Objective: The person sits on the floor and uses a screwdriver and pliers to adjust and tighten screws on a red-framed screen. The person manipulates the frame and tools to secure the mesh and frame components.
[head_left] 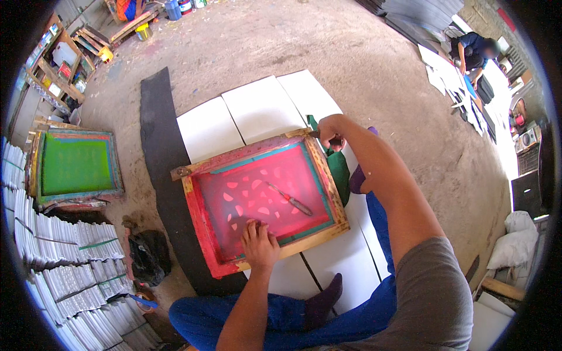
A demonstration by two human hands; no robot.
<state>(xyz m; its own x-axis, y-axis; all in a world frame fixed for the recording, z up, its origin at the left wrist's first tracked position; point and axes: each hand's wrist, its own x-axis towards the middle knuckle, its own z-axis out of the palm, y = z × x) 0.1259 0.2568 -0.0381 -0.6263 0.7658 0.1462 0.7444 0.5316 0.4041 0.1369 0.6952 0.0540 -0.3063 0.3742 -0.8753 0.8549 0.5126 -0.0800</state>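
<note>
A wooden screen-printing frame (pixel 196 231) with red and bare-wood edges lies in front of me, its pink mesh showing pale cut-out shapes. On the mesh rests a screwdriver (pixel 300 206) with a dark handle. My left hand (pixel 259 244) lies over the frame's near edge, fingers spread onto the mesh and holding nothing. At the far right corner, my right hand (pixel 332 131) has its fingers curled; what they grip is hidden, though a small dark piece shows beside them at the corner. Beneath that hand lies green cloth (pixel 338 175), next to the frame.
White sheets (pixel 257 105) and a black strip (pixel 157 117) lie under the frame. Left stand a green-meshed frame (pixel 76 164), tied white stacks (pixel 76 240) and a black bag (pixel 149 254). Another person (pixel 473 50) crouches at the far right among papers.
</note>
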